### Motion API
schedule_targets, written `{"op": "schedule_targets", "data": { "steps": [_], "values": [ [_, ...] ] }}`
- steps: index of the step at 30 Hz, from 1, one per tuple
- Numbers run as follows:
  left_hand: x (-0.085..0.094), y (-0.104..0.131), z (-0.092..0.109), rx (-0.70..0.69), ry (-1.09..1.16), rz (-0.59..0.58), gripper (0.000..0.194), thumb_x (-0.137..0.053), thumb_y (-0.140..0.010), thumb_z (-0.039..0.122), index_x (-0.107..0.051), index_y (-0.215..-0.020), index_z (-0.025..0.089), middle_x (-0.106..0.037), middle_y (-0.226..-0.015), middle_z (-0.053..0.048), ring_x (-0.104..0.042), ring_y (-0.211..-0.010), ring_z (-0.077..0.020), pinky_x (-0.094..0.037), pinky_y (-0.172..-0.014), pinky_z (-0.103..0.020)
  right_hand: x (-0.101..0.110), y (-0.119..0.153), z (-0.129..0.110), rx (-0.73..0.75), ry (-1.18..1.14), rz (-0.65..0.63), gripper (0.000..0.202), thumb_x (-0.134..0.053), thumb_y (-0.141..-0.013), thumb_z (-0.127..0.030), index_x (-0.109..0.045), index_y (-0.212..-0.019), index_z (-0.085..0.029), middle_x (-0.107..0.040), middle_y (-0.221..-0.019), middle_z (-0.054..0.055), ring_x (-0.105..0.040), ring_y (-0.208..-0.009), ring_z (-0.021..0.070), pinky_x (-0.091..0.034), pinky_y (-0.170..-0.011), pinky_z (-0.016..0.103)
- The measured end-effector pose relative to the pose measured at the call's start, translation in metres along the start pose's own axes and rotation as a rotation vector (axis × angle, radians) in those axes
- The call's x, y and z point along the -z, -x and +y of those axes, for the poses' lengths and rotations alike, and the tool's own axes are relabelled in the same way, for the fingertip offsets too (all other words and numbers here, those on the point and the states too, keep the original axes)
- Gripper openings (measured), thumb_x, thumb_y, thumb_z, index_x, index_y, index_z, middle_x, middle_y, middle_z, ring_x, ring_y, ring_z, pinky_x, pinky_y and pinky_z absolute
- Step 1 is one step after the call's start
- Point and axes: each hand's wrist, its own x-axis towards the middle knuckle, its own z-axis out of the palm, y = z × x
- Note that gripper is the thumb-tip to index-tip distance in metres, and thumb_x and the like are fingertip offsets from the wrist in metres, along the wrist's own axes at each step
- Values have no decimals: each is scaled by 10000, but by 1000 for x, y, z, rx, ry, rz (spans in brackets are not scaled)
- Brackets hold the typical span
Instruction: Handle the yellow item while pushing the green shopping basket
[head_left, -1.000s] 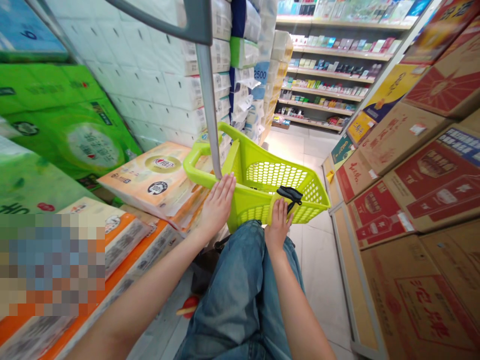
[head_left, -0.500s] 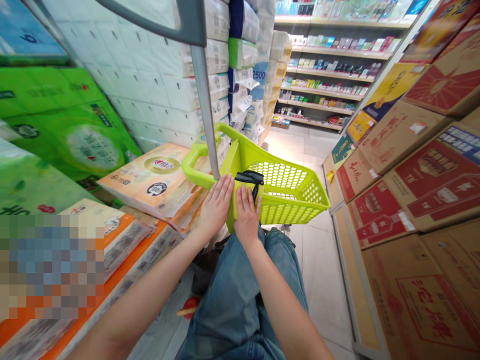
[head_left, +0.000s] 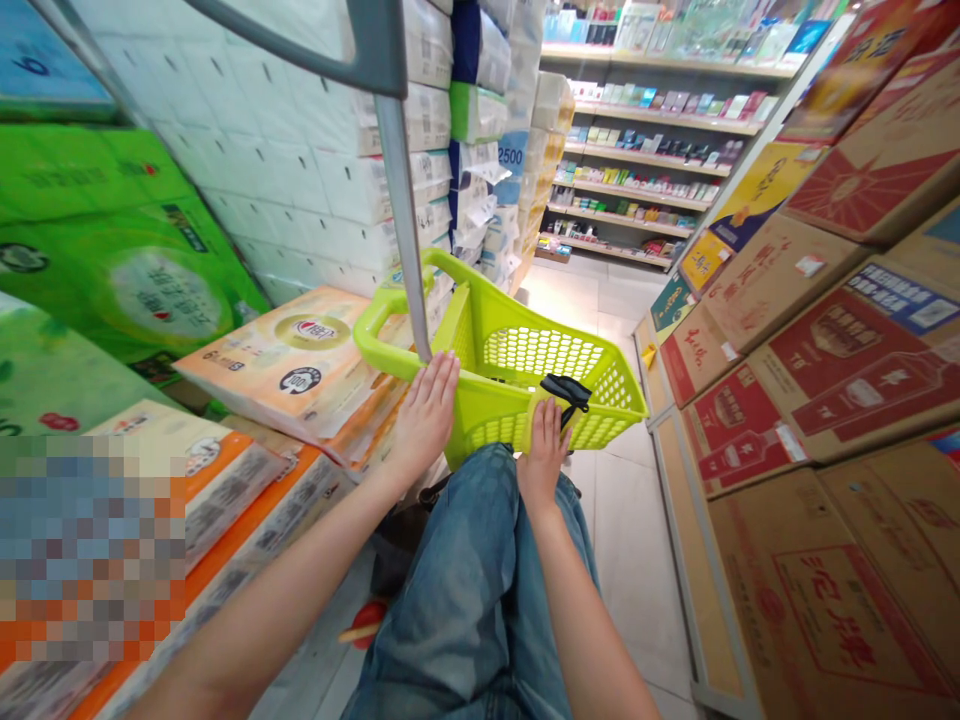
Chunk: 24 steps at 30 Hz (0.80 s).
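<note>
Both of my hands rest on the near end of the green basket [head_left: 517,375], and neither one is closed around anything. My left hand [head_left: 424,415] lies flat and open against the near left corner, fingers together, fingertips just below the grey pole [head_left: 401,210] that rises from that corner. My right hand [head_left: 541,452] presses, fingers spread, against the near wall further right, its fingertips touching the black clip [head_left: 566,392] that hangs over the rim.

That basket stands in the aisle just beyond my knee, tilted, with its looped handle [head_left: 375,335] on the left beside the orange tissue packs [head_left: 300,365]. My jeans [head_left: 472,590] fill the near middle of the view. Green packs [head_left: 135,270] and white packs [head_left: 300,170] are stacked on the left, cardboard boxes [head_left: 825,360] on the right, and shelves [head_left: 637,190] cross the far end of the aisle.

Since I only press and do not grip, I judge that the basket could slide or roll away from my palms, or tip further toward the left and knock the orange packs. The clip sits loosely on the rim; a nudge from my fingertips could drop it inside or onto the floor [head_left: 637,540].
</note>
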Motion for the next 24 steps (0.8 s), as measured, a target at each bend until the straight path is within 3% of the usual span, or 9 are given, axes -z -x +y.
{"op": "schedule_targets", "data": {
  "steps": [3,6,9,12,14,17,24],
  "values": [
    [-1,0,2,12,26,17,768,-417,-831,70,-183,-1562,46,-253,-1626,-143,-117,-1536,-240,-182,-1247,-449,2,-6,-20,-43,-109,-15,1011,-352,-652,15,-56,-1596,-189,-188,-1656,73,-81,-1545,221,-144,-1227,579],
    [-3,0,2,17,61,30,768,-415,-837,76,-174,-1566,58,-271,-1619,-153,-129,-1534,-244,-198,-1240,-462,4,-16,-57,-46,-164,-31,998,-351,-647,16,-98,-1594,-172,-185,-1657,69,-55,-1548,223,-122,-1231,580],
    [-5,0,1,20,71,45,715,-379,-879,93,-183,-1566,71,-277,-1618,-148,-131,-1534,-239,-205,-1238,-463,10,-24,-95,69,-183,-87,941,-347,-680,22,-169,-1585,-170,-200,-1654,59,-76,-1545,205,-129,-1241,543],
    [-5,0,-1,17,69,50,661,-350,-919,120,-204,-1563,83,-285,-1616,-140,-131,-1533,-231,-203,-1241,-457,17,-28,-112,219,-160,-137,895,-345,-721,26,-205,-1578,-187,-215,-1651,45,-95,-1542,187,-138,-1245,518],
    [-4,0,-1,15,64,44,677,-355,-905,107,-202,-1564,87,-287,-1616,-137,-135,-1533,-225,-199,-1243,-450,19,-27,-104,276,-110,-144,883,-347,-736,28,-208,-1578,-200,-241,-1644,40,-106,-1541,179,-118,-1247,520],
    [-2,0,0,14,63,27,751,-390,-853,82,-170,-1571,84,-274,-1620,-140,-134,-1533,-228,-192,-1244,-453,17,-23,-71,277,-20,-132,879,-353,-743,31,-216,-1576,-210,-276,-1632,49,-137,-1536,179,-93,-1246,530],
    [-2,0,1,20,40,0,799,-426,-805,74,-180,-1566,70,-257,-1626,-136,-113,-1537,-230,-175,-1249,-446,14,-6,17,67,93,-68,900,-356,-720,31,-216,-1576,-210,-264,-1634,81,-190,-1523,215,-125,-1225,573]
  ]
}}
